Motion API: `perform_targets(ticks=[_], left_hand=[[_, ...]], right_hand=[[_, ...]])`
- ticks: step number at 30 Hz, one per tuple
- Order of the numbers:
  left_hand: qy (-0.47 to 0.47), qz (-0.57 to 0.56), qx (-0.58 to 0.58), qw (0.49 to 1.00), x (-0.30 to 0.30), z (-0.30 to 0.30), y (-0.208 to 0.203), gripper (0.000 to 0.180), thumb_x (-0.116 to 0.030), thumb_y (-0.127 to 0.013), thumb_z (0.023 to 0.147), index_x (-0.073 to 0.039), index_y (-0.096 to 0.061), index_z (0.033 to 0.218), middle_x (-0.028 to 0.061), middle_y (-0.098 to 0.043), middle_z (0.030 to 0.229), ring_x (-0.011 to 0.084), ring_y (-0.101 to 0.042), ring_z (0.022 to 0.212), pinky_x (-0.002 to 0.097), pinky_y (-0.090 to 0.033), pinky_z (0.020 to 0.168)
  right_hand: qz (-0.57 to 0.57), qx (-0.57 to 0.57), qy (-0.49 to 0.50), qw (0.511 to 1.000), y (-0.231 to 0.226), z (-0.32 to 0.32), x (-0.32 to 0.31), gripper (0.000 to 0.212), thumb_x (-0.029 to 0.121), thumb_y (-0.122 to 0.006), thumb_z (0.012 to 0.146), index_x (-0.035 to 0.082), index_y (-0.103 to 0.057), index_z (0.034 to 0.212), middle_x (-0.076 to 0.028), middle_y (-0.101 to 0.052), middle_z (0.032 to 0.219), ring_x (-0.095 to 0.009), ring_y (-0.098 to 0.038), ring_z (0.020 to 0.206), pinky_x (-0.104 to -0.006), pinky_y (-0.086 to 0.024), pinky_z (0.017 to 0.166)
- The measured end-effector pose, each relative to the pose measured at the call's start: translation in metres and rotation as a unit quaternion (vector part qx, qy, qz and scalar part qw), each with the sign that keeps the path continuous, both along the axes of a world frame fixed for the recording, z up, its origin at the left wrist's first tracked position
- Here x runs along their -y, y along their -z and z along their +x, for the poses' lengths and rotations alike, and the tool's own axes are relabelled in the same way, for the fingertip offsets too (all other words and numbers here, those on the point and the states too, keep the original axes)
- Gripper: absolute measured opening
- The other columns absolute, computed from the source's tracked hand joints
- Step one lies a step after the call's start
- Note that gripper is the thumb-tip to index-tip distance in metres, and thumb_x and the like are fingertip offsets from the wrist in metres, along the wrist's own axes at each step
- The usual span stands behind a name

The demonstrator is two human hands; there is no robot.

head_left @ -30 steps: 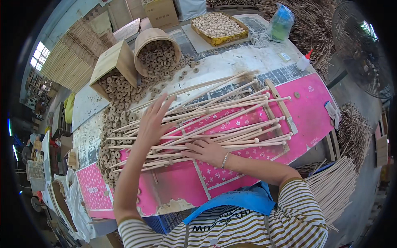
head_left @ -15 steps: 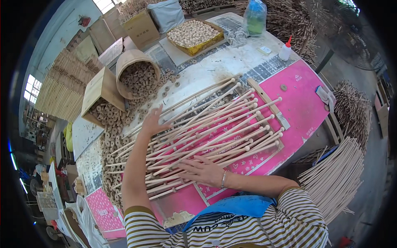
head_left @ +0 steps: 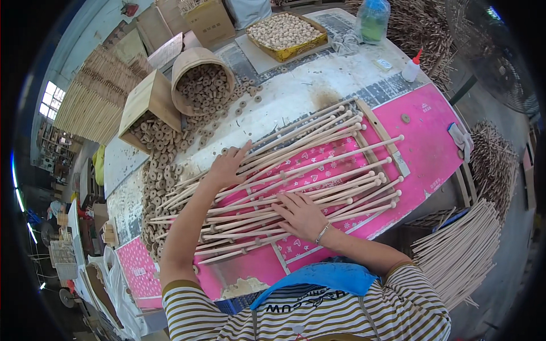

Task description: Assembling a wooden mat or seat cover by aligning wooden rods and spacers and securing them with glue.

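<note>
Many pale wooden sticks (head_left: 341, 188), each with a small ball at its right end, lie across a wooden rack (head_left: 382, 135) on the pink-covered part of the table. Over the far sticks rests my left hand (head_left: 227, 169), fingers stretched out on top of them. My right hand (head_left: 301, 216) lies flat with spread fingers on the nearer sticks, a bracelet on its wrist. Small ring-shaped wooden pieces sit on some sticks toward their left part. Between the two hands a gap in the sticks shows the pink sheet.
Brown wooden rings (head_left: 159, 193) are heaped at the left, spilling from a wooden box (head_left: 145, 94) and a round wooden tub (head_left: 190, 57). Behind stand a yellow tray (head_left: 298, 52) of wooden balls and a red-tipped bottle (head_left: 411, 69). Bundled sticks (head_left: 455, 250) lie at the right.
My right hand has moved right and away from me along the sticks; my left hand has lowered onto the far ones. The sticks have parted into a far and a near group.
</note>
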State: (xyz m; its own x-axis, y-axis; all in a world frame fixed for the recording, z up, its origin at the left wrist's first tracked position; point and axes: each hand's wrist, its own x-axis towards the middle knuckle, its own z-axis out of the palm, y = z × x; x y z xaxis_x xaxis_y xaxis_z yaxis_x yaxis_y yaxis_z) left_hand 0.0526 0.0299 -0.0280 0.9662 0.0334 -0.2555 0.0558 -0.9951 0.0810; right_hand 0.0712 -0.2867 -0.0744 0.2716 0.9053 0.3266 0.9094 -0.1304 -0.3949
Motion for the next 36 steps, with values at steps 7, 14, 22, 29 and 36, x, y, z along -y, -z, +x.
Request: perform_targets(ticks=[7, 14, 22, 29, 36], left_hand=[[-0.028, -0.108, 0.005, 0.994, 0.009, 0.004, -0.003, 0.111, -0.04, -0.077, 0.075, -0.025, -0.015, 0.165, 0.0206, -0.042, 0.152, 0.0464, -0.055, 0.125, 0.0539, -0.047, 0.104], [-0.058, 0.007, 0.027, 0.998, 0.052, -0.005, 0.001, 0.112, -0.026, -0.08, 0.07, -0.025, -0.018, 0.164, 0.0195, -0.05, 0.139, 0.0464, -0.058, 0.116, 0.0546, -0.049, 0.1], [-0.071, 0.087, 0.106, 0.988, 0.042, 0.014, 0.03, 0.091, -0.001, -0.07, 0.081, -0.023, -0.031, 0.16, 0.0183, -0.064, 0.115, 0.0361, -0.069, 0.099, 0.0464, -0.053, 0.09], [-0.052, 0.124, 0.18, 0.974, 0.035, 0.018, -0.004, 0.084, 0.003, -0.066, 0.08, -0.025, -0.04, 0.155, 0.014, -0.062, 0.103, 0.0315, -0.069, 0.087, 0.0434, -0.055, 0.074], [-0.079, 0.125, 0.259, 0.955, -0.036, 0.05, -0.043, 0.048, -0.001, -0.055, 0.089, -0.017, -0.058, 0.134, 0.0114, -0.065, 0.109, 0.0319, -0.068, 0.099, 0.047, -0.054, 0.08]], right_hand=[[0.011, -0.014, 0.007, 1.0, 0.001, -0.005, 0.006, 0.051, 0.034, -0.065, 0.094, 0.009, -0.057, 0.137, -0.016, -0.053, 0.142, -0.032, -0.048, 0.134, -0.0489, -0.034, 0.116], [0.014, -0.009, 0.013, 1.0, -0.002, -0.009, 0.006, 0.049, 0.032, -0.065, 0.094, 0.007, -0.059, 0.135, -0.016, -0.054, 0.142, -0.031, -0.048, 0.134, -0.0478, -0.032, 0.117], [0.02, -0.007, 0.016, 1.0, -0.002, -0.013, 0.009, 0.047, 0.031, -0.065, 0.094, 0.007, -0.062, 0.134, -0.016, -0.057, 0.142, -0.032, -0.05, 0.135, -0.0482, -0.035, 0.115], [0.03, -0.021, 0.011, 0.999, 0.001, -0.013, 0.007, 0.047, 0.03, -0.065, 0.093, 0.007, -0.062, 0.134, -0.016, -0.057, 0.141, -0.032, -0.05, 0.134, -0.0483, -0.036, 0.114], [0.02, -0.033, 0.019, 0.999, 0.003, -0.009, 0.01, 0.047, 0.032, -0.064, 0.095, 0.008, -0.06, 0.135, -0.015, -0.056, 0.142, -0.033, -0.049, 0.134, -0.0489, -0.036, 0.113]])
